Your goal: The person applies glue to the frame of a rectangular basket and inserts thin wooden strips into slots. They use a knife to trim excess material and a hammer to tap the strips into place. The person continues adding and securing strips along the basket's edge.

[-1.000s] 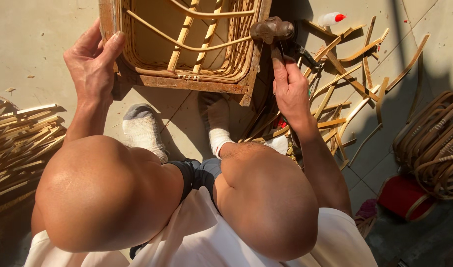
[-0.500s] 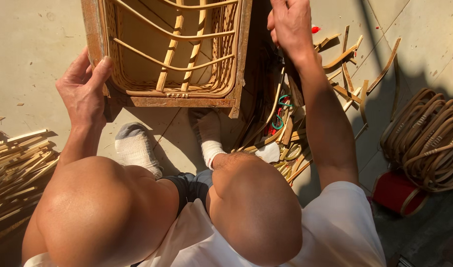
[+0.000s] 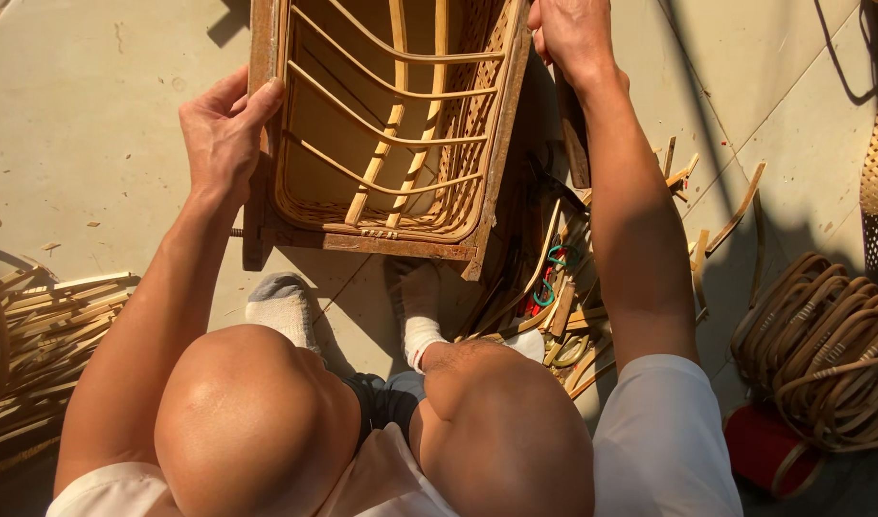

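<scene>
We're looking straight down past our knees at the brown wooden-framed rattan basket with curved cane ribs point(image 3: 386, 134), which sits on the pale concrete floor point(image 3: 85, 115) at twelve o'clock from our feet in their white socks point(image 3: 284, 306). Our left hand point(image 3: 224, 129) is at ten o'clock, curled shut around the frame's left rail, thumb on the inner edge, fingers wrapped outside. It looks like a grip meant to steady the piece. Our right hand point(image 3: 573, 33) is up at one o'clock, closed over the frame's right rail near the top corner, so the two hands brace it from opposite sides. At three o'clock lies a heap of loose cane offcuts point(image 3: 573, 306), close at hand. At nine o'clock rests a bundle of split cane strips point(image 3: 46, 335); at four o'clock, a coil of thick rattan point(image 3: 822, 345).
</scene>
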